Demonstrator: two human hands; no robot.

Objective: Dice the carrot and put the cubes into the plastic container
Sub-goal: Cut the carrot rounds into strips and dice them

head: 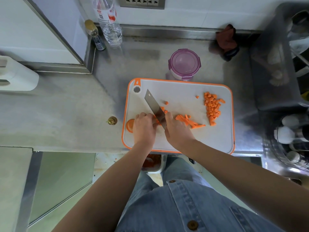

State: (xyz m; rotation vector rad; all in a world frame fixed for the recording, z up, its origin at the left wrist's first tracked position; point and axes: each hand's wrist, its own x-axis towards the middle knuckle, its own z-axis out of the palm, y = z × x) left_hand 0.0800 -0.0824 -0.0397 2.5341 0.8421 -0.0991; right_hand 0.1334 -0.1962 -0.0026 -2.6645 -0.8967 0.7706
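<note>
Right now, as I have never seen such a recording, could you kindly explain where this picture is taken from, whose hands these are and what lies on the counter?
There is no machine here: a person wears one wide-angle camera on the head, looking down at their hands. The right hand has its grip on a knife; the left hand holds the carrot being cut beside the blade. Both work on a white cutting board on a steel counter. On the board lie a pile of cubes, loose carrot sticks and a carrot end. Behind it stands the plastic container, its purple lid on.
</note>
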